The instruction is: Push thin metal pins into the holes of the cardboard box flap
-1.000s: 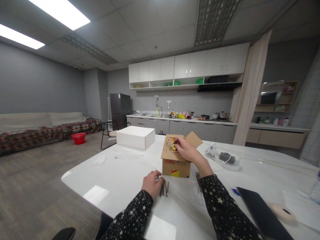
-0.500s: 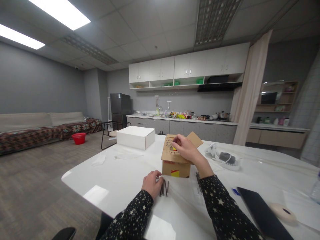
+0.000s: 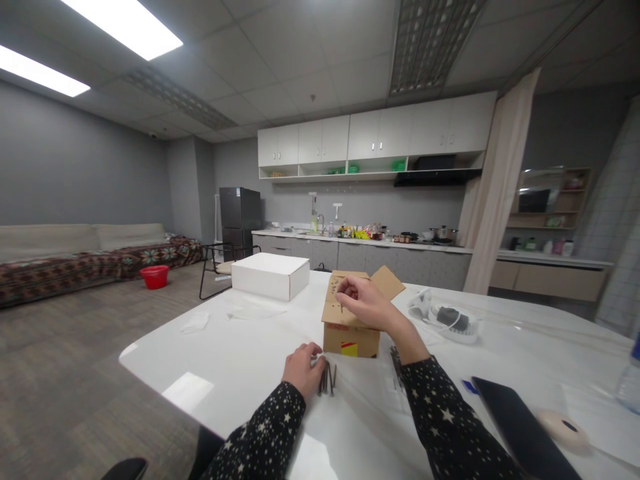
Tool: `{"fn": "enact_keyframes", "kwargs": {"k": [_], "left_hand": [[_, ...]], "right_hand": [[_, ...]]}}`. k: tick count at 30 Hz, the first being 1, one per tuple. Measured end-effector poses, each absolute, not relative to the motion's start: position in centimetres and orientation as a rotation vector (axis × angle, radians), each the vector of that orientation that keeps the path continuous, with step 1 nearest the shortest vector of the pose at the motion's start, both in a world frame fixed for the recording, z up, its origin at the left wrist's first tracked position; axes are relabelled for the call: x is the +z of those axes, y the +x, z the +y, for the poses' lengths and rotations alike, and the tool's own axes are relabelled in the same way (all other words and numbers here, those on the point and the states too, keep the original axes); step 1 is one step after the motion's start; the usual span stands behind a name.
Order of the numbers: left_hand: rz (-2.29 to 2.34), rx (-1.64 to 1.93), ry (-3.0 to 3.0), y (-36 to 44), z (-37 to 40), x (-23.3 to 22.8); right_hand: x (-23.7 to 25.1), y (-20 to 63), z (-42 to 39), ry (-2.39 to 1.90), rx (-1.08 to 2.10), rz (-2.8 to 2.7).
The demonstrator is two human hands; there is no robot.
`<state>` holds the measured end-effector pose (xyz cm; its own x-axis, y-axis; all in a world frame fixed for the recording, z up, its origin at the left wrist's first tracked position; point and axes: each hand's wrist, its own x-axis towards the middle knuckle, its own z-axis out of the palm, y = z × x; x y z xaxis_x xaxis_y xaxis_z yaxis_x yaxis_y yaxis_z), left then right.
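My right hand (image 3: 367, 301) is over a brown cardboard box (image 3: 363, 343) with its fingers pinched together. Below the fingertips a thin dark nail (image 3: 342, 308) points down at the box's top flap, which has small holes in it. Farther back on the flap, several small nail heads or holes show, too small to tell apart. On the white table, left of the box's front, rests my left hand (image 3: 303, 368), its fingers loosely curved and slightly apart. Right beside its fingertips lie several long dark nails (image 3: 327, 380). More dark nails (image 3: 397, 363) lie in clear plastic by my right forearm.
A white box (image 3: 270, 275) stands at the table's back left, near thin plastic wrapping (image 3: 255, 312). To the right are a white device with a cable (image 3: 453, 321), a black tablet-like slab (image 3: 520, 427), a beige mouse-shaped object (image 3: 565, 428) and a bottle (image 3: 631, 377).
My right hand has shifted slightly left and toward me over the flap, and the nail under its fingers now shows upright. My left hand stays by the loose nails.
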<state>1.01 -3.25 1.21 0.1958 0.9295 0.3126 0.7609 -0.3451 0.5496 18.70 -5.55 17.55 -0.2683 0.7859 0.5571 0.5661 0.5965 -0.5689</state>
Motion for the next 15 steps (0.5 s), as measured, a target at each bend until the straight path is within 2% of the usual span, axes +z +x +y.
{"fn": "enact_keyframes", "kwargs": {"k": [9, 15], "left_hand": [[1.610, 0.846, 2.193, 0.5, -3.7, 1.8], [1.616, 0.866, 2.193, 0.3, -3.6, 1.5]], "right_hand": [[17.0, 15.5, -8.2, -0.969, 0.344, -1.952], [12.4, 16.5, -10.0, -0.914, 0.130, -1.903]]}}
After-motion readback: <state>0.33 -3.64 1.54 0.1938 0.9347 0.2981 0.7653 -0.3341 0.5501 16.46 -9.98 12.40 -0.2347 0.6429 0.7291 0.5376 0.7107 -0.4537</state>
